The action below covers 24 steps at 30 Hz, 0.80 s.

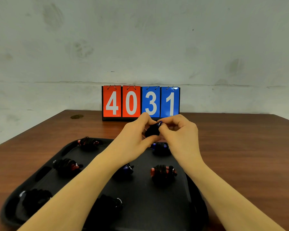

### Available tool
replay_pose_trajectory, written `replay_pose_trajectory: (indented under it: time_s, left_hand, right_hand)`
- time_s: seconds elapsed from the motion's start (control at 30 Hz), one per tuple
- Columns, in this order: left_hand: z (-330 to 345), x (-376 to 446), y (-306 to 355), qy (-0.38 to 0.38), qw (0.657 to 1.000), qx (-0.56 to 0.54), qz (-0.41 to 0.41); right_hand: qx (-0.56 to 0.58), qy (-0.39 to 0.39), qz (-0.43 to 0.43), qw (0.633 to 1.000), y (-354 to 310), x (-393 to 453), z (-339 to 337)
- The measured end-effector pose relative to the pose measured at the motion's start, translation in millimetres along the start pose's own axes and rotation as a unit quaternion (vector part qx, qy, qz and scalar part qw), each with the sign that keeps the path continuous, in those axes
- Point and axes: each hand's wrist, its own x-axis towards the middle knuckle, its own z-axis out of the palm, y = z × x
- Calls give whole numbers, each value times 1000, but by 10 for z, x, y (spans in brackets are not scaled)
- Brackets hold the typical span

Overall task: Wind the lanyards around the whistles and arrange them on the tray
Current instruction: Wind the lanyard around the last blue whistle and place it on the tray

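Grey stained wall behind brown bench; flip scoreboard at far edge reads 4031. Black tray near, near edge cut off by frame. Left hand and right hand together pinch blue whistle above tray's far edge, black lanyard wound round it, mostly hidden by fingers. Seven wound whistles on tray; middle one partly hidden behind left forearm, colours of near two unclear.
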Motion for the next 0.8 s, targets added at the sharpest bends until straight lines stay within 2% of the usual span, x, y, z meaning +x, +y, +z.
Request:
replay_pose_trajectory:
  time_s: [0.3, 0.5, 0.8]
  left_hand:
    - [-32, 15, -27, 18, 997, -71, -25]
    - [-41, 23, -35, -5, 986, -161, -47]
    - [-69, 36, -72, -1, 985, -164, -48]
  right_hand:
    - [84, -15, 35, 996, 63, 55, -41]
    - [123, -67, 43, 989, 21, 71, -111]
    - [109, -71, 32, 991, -23, 63, -126]
